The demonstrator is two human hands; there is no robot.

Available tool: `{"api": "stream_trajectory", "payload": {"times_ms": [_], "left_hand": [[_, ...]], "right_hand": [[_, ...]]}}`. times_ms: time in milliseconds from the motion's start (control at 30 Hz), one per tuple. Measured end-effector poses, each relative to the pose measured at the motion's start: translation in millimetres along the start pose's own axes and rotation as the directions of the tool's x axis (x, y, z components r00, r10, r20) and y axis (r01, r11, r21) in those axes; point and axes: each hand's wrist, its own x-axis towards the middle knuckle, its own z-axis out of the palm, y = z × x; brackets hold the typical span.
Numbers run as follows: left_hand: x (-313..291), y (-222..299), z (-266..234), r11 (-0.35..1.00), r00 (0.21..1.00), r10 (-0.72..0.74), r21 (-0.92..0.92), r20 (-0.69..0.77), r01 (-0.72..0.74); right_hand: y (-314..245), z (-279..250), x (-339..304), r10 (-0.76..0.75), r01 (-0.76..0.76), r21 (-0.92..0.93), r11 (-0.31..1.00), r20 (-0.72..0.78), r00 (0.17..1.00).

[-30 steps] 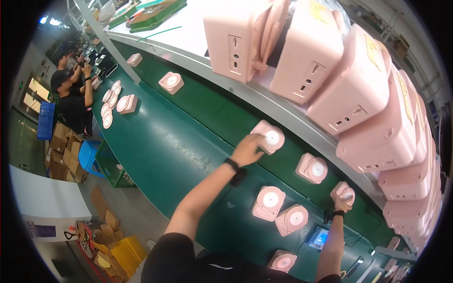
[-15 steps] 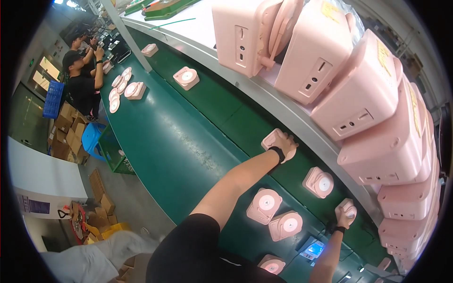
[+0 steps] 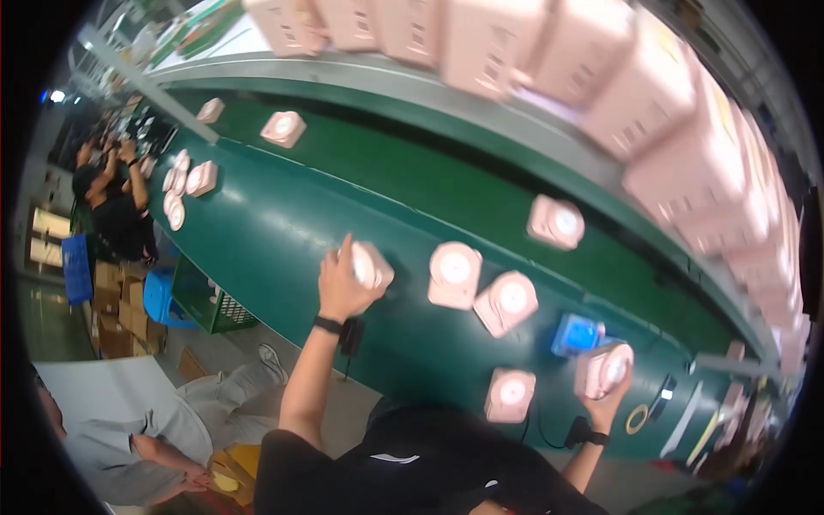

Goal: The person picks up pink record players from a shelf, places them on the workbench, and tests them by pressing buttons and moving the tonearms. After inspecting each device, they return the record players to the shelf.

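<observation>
Both hands hold small pink devices shaped like record players, each with a round white disc on top. At the near side of the green table (image 3: 283,232), my left hand (image 3: 346,287) grips one pink device (image 3: 378,268) at its left side, index finger pointing up. My right hand (image 3: 606,405) is closed around the lower part of another pink device (image 3: 601,367), beside a small blue-lit box (image 3: 576,335). Between my hands lie a pair of such devices (image 3: 455,273) (image 3: 508,302), with one more (image 3: 510,393) close to my body.
Large pink cases (image 3: 489,47) line the raised shelf along the far side. Single devices (image 3: 556,221) (image 3: 283,129) sit on the sunken green strip. Tape (image 3: 636,419) lies at right. A co-worker (image 3: 116,210) stands far left; another person in grey (image 3: 163,429) is at lower left.
My view has swung. Both hands have come back from the sunken strip toward me, each bringing a pink device over the nearer table.
</observation>
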Motion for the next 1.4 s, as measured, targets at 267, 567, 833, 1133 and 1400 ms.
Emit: {"api": "stream_trajectory", "payload": {"times_ms": [267,567,833,1133,1400], "left_hand": [[-176,75,65,0.963,0.943,-0.264,0.103,0.202,0.247],[-244,80,148,0.871,0.952,0.01,-0.471,0.306,0.142],[-296,70,185,0.447,0.88,-0.277,-0.759,0.386,0.474],[-288,74,178,0.468,0.791,-0.373,-0.637,0.485,0.612],[-286,79,176,0.471,0.799,-0.371,-0.646,0.473,0.601]], "right_hand": [[38,-32,-128,0.115,-0.039,-0.205,0.978,0.371,0.921],[126,-59,-110,-0.103,0.336,-0.333,0.881,0.557,0.824],[185,-30,-112,0.022,-0.077,0.238,0.968,0.225,0.974],[177,-30,-116,0.117,-0.17,0.237,0.956,0.223,0.968],[183,-28,-113,0.127,-0.185,0.308,0.933,0.2,0.972]]}}
